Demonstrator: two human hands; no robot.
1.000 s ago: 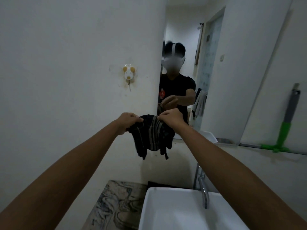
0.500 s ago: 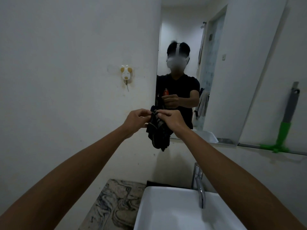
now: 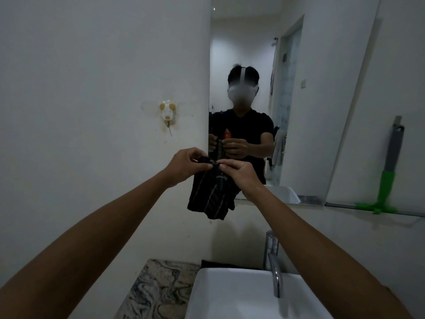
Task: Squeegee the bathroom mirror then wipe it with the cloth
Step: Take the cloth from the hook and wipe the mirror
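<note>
the mirror (image 3: 310,100) fills the wall above a white sink (image 3: 230,295) with a chrome tap (image 3: 274,272). a squeegee (image 3: 388,176) (green head, grey handle) stands on the shelf (image 3: 340,204) at right. in front of the mirror's lower left edge a dark striped cloth (image 3: 209,194) hangs folded, its top edge pinched by the left hand (image 3: 186,165) and right hand (image 3: 241,173), fingertips close together.

Cloth (image 3: 210,192): dark woven fabric, matt, with thin pale stripes, hung in soft folds. Mirror (image 3: 299,100): smooth reflective glass. Squeegee (image 3: 388,171): grey and green plastic, dull sheen. Tap (image 3: 274,270): polished chromed metal. Basin (image 3: 230,300): glossy white glazed surface. Countertop (image 3: 158,291): marbled stone pattern, smooth. Wall (image 3: 92,88): matt white paint, faintly stained around the plastic hook (image 3: 167,111).
</note>
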